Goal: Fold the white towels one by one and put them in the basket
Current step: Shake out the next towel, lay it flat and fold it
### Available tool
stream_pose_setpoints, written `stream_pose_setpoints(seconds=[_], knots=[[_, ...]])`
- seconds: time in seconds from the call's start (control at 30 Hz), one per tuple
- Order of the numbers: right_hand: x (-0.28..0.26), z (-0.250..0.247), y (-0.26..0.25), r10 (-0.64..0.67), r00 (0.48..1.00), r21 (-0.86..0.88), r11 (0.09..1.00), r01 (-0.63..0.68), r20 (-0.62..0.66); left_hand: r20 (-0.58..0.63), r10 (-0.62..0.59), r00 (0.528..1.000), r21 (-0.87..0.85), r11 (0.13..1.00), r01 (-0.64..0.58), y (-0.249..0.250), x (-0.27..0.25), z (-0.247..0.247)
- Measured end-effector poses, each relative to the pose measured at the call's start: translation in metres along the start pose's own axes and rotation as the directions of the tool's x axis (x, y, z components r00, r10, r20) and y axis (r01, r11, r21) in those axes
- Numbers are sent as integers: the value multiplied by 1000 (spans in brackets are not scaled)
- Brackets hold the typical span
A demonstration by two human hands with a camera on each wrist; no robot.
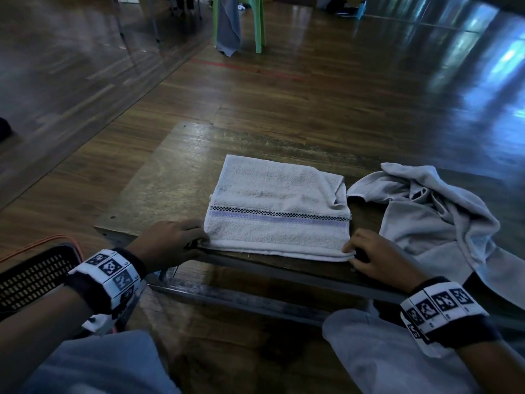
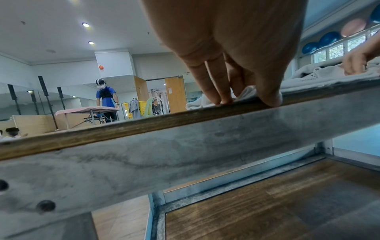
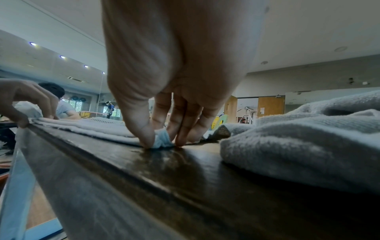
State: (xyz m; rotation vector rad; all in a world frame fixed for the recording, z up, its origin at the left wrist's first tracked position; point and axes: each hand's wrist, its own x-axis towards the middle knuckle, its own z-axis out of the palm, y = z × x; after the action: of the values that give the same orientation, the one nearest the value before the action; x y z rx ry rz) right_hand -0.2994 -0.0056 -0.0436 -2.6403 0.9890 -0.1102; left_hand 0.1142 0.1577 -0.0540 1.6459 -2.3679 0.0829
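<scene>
A white towel (image 1: 278,206) with a checkered and purple band lies folded flat on the small wooden table (image 1: 176,177). My left hand (image 1: 173,240) pinches its near left corner (image 2: 245,93) at the table's front edge. My right hand (image 1: 375,257) pinches the near right corner (image 3: 162,141) between thumb and fingers. A second white towel (image 1: 443,211) lies crumpled on the table's right side, draping over the edge. The black mesh basket (image 1: 31,277) stands on the floor at lower left, partly behind my left wrist.
The table's metal frame (image 2: 185,154) runs under the front edge. A green plastic chair (image 1: 241,21) with cloth over it stands far back on the wooden floor. An orange cable (image 1: 37,243) runs by the basket. Another person (image 2: 106,100) works at a distant table.
</scene>
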Motion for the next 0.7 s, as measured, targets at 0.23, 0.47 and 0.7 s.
stream_pose_setpoints(seconds=[0.23, 0.47, 0.7], knots=[[0, -5, -5, -22, 1000, 11, 1000, 22, -20, -28, -23, 999, -94, 995, 21, -6, -5, 9], [-2, 0, 3, -95, 995, -67, 993, 93, -29, -21, -53, 998, -185, 982, 48, -6, -3, 6], [3, 4, -2, -178, 980, -275, 950, 147, -93, 48, -137, 989, -240, 960, 144, -5, 5, -5]])
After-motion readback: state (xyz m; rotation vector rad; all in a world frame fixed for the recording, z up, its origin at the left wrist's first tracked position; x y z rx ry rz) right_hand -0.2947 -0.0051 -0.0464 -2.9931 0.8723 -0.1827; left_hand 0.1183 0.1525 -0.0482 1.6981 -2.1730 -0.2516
